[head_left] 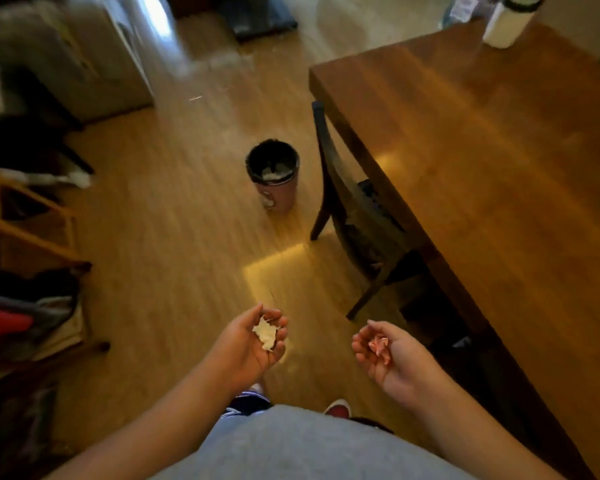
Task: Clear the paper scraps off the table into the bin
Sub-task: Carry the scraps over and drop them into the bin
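Note:
My left hand is held palm up at the lower middle, cupped around pale yellowish paper scraps. My right hand is also palm up, to its right, with a crumpled pink paper scrap lying in its curled fingers. A small pink bin with a dark liner stands on the wooden floor ahead of both hands, with white paper inside it. The brown wooden table fills the right side, and the part of its top that I see is bare.
A dark wooden chair is pushed under the table's left edge, just right of the bin. A white container stands at the table's far end. Furniture and piled clutter line the left side. Open floor lies between me and the bin.

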